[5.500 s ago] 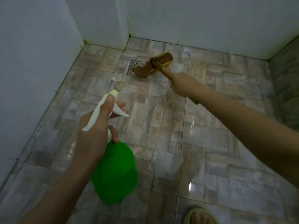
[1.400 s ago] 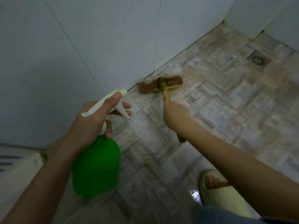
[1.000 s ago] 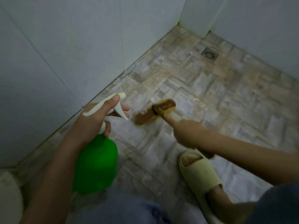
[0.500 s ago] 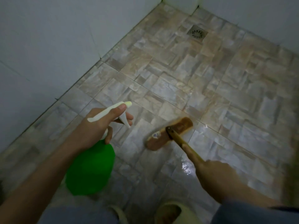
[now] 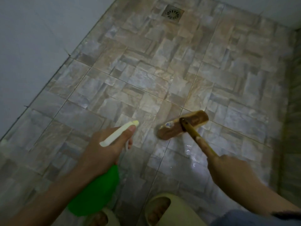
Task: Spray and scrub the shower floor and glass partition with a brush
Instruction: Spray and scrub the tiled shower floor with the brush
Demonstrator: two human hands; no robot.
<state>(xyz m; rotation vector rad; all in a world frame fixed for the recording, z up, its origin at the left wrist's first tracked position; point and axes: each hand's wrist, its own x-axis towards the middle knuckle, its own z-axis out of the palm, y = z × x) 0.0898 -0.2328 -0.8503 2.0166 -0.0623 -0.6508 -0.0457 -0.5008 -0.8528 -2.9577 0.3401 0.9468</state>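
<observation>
Green plastic spray bottle [image 5: 96, 196] at near left, hanging under the left hand [image 5: 105, 152]; that hand is clamped round the bottle's neck, thumb laid along the pale spray head, fingers curled under the trigger; whether the trigger is squeezed cannot be told; nozzle points far and right, over the shower floor [image 5: 146, 70].

Pale wall [image 5: 32, 46] runs along the left; floor is mottled grey-tan stone-pattern tile, grout lines visible; drain [image 5: 173, 13] at far centre; pale slippers [image 5: 161, 207] at near edge.

Brush [image 5: 180, 126] right of centre, near: brown wooden block head lying flat on the tile, bristles down, a whitish smear at its left end; long yellowish handle runs near and right into the right hand [image 5: 228, 170], which is closed round it, forefinger stretched along the shaft.

Wet sheen on the tiles just near of the brush head.

Judgement: floor scrubbing in hand, near-right section; next move calls for downward pressure and short strokes over the wet patch, then fresh spray on the duller tiles to the left before the brush goes there.

Glass partition: dark strip at far right edge, too dim to identify.
</observation>
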